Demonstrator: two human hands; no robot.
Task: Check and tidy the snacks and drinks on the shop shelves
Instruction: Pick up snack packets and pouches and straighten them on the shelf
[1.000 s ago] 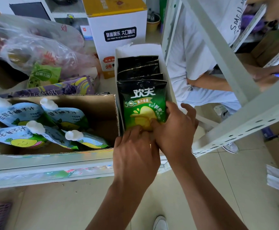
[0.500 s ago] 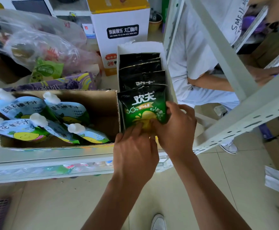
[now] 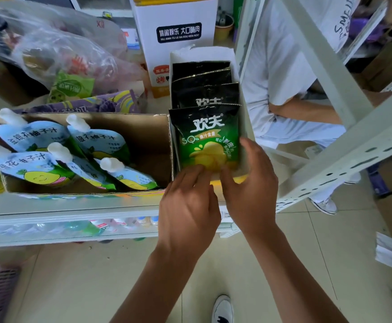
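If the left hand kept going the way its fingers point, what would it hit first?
The left hand would likely meet the front green packet; its fingertips look nearly on it.

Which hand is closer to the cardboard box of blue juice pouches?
Left. The left hand is just right of the cardboard box; the right hand is farther right, at the far edge of the green packet.
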